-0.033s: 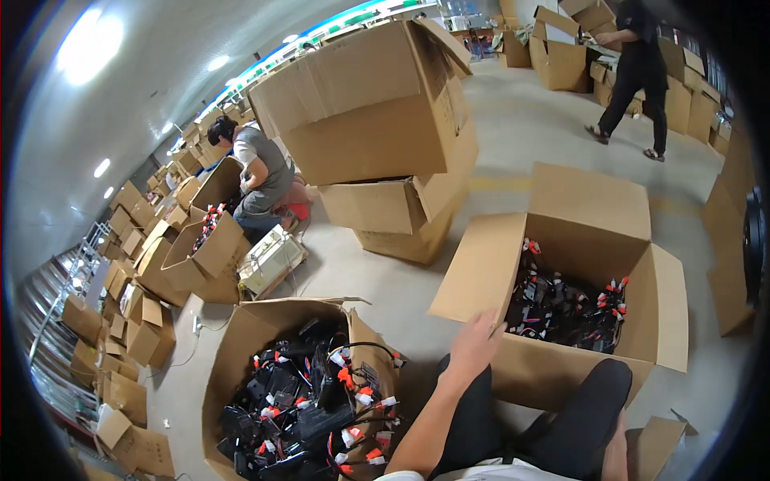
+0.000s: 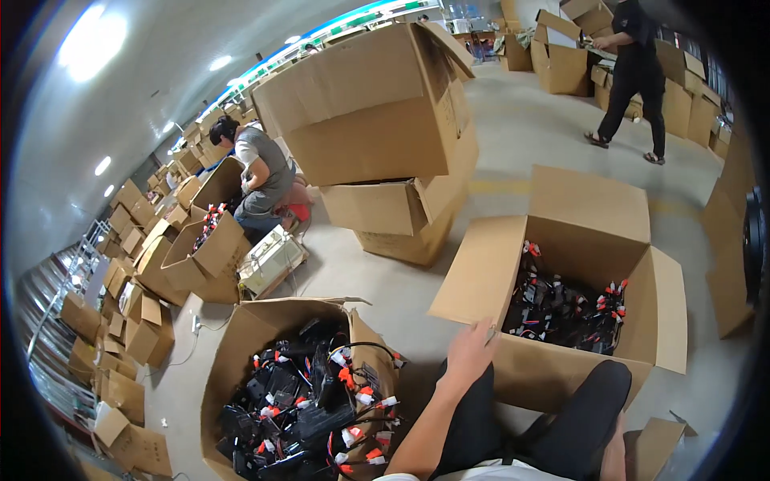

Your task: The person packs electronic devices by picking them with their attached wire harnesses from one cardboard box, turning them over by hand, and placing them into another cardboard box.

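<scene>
My left hand (image 2: 470, 353) is at the near left corner of an open cardboard box (image 2: 561, 361), its fingers closed at the lower edge of the box's left flap (image 2: 484, 268). Inside that box lie black corded parts (image 2: 553, 309) with red and white connectors. Left of my knees stands a second open carton (image 2: 220, 385), filled much higher with black rectangular units (image 2: 297, 401). Their cables and red and white plugs (image 2: 353, 437) spill toward its right rim. Of my right arm only a strip of forearm (image 2: 614, 457) shows beside my right knee; the hand is hidden.
Large stacked cartons (image 2: 361, 120) stand ahead. A person (image 2: 269, 176) sits by another filled box (image 2: 208, 252), near a pale box-shaped device (image 2: 273, 260). Another person in black (image 2: 639, 80) is at the far right. Many cartons (image 2: 132, 393) line the left side.
The person in black at the far right has shifted an arm slightly. My left hand has stayed at the flap, and the boxes have not moved.
</scene>
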A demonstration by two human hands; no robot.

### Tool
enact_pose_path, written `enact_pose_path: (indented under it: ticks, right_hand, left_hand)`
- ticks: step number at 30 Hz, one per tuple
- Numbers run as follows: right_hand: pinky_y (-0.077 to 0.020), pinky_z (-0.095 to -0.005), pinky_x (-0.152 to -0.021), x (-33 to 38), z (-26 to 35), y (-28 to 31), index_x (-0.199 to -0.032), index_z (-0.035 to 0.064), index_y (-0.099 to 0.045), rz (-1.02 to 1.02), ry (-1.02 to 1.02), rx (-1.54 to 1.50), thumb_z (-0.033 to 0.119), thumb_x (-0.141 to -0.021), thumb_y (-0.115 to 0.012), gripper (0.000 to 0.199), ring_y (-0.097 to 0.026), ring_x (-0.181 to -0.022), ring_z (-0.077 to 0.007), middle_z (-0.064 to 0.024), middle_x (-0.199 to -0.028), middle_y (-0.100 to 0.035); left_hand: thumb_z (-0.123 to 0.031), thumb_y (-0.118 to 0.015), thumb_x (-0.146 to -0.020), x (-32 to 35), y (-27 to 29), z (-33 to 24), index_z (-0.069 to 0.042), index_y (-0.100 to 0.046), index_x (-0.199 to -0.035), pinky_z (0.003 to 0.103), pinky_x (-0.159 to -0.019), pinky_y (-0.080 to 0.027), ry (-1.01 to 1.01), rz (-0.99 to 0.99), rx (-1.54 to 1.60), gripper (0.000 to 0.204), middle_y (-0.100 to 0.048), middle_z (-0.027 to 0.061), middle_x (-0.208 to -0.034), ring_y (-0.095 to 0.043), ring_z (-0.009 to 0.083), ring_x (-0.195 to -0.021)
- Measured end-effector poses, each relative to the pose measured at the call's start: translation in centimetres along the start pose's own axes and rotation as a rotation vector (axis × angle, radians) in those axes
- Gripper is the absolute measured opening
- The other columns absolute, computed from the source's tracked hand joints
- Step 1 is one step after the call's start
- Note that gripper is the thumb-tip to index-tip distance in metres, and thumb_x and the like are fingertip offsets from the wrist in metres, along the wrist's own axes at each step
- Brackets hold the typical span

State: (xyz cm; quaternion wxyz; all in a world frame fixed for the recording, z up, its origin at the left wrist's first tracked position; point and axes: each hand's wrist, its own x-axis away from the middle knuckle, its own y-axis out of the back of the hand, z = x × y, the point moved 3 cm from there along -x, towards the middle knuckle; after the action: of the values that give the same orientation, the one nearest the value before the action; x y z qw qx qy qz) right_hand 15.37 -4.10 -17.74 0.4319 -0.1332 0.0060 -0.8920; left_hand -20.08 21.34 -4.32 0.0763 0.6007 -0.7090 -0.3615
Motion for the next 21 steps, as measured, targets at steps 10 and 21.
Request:
enact_pose_path:
  ticks: [10, 21]
  right_hand:
    - [-0.0421, -0.0355, -0.1, -3.8, 1.6, 2.5, -0.12, -0.0023, -0.061, -0.276, 0.146, 0.392, 0.034, -0.103, -0.049, 0.042, -0.059, -0.11, -0.0256, -0.0151, -0.115, -0.065]
    - [-0.0397, -0.0359, -0.104, -4.9, 2.4, 1.8, -0.127, -0.0077, -0.058, -0.348, 0.242, 0.848, 0.033, -0.105, -0.045, 0.048, -0.057, -0.114, -0.0289, -0.0192, -0.127, -0.062]
  left_hand:
    - [-0.036, -0.063, -0.093, 2.6, 7.0, -0.5, -0.003, -0.069, -0.103, 0.047, -0.085, -0.053, 0.146, 0.054, -0.09, 0.035, -0.071, 0.0196, -0.101, -0.066, 0.039, -0.1]
    - [-0.02, -0.066, -0.087, 15.1, 41.5, 12.3, 0.005, -0.069, -0.095, 0.034, -0.07, -0.052, 0.371, -0.478, -0.517, 0.027, -0.07, 0.0184, -0.082, -0.066, 0.0225, -0.071]
